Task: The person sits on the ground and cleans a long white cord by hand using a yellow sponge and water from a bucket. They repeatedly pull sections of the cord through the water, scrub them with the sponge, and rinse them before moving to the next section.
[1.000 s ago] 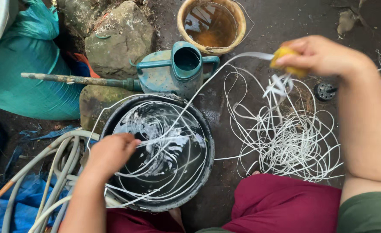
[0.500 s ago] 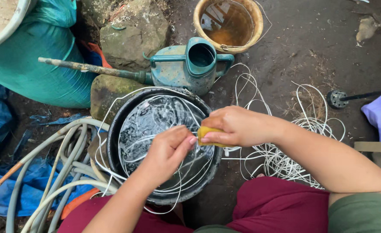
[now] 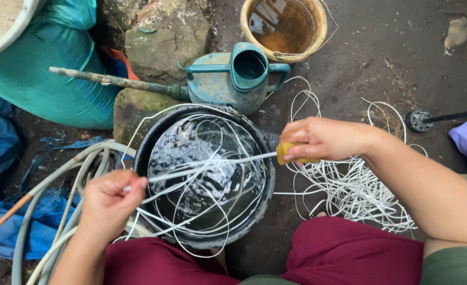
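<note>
A black basin of water stands on the ground between my knees, with loops of thin white strip lying in it. My left hand pinches one white strip at the basin's near left rim. That strip runs taut across the water to my right hand, which squeezes a yellow sponge around it just past the right rim. A loose tangle of white strips lies on the dirt under my right forearm.
A teal watering can with a long spout sits behind the basin, and a yellow bucket of brown water stands beyond it. Grey hoses, blue tarp and a teal sack crowd the left. Stones lie behind the basin.
My hands were together over the basin; now they have drawn apart, the left toward the near left rim and the right with the sponge to the right, stretching the strip taut.
</note>
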